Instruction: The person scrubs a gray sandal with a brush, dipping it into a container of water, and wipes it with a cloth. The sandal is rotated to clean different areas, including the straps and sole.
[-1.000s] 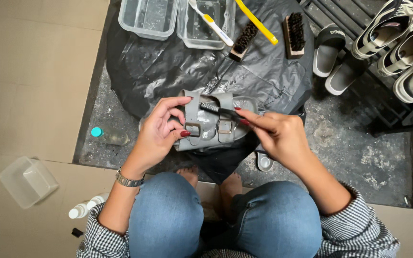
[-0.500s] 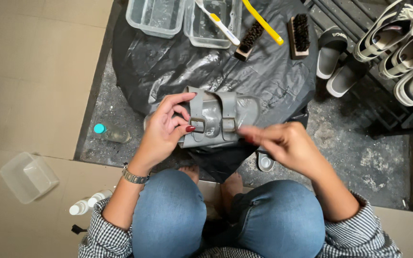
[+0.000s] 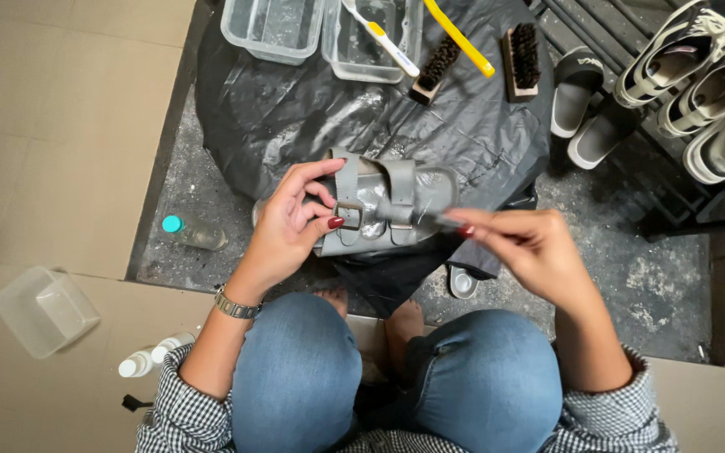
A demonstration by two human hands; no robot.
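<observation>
My left hand (image 3: 291, 226) grips a grey two-strap buckled sandal (image 3: 388, 201) by its near end, thumb by the buckle, holding it above a black plastic sheet (image 3: 329, 109). To the right of the sandal, my right hand (image 3: 530, 247) pinches a thin dark tool, likely a small brush (image 3: 434, 220), whose tip rests on the strap area. My knees in blue jeans are just below.
At the top lie two clear plastic tubs (image 3: 274, 25), a white toothbrush (image 3: 383, 38), a yellow-handled brush (image 3: 459, 38) and two wooden brushes (image 3: 520, 50). White slippers (image 3: 576, 80) and sneakers (image 3: 698, 50) sit on a rack at right. A bottle (image 3: 190, 233) and an empty container (image 3: 44, 309) lie at left.
My right hand has drawn a little to the right and down along the sandal with the tool. The left hand keeps its grip on the sandal.
</observation>
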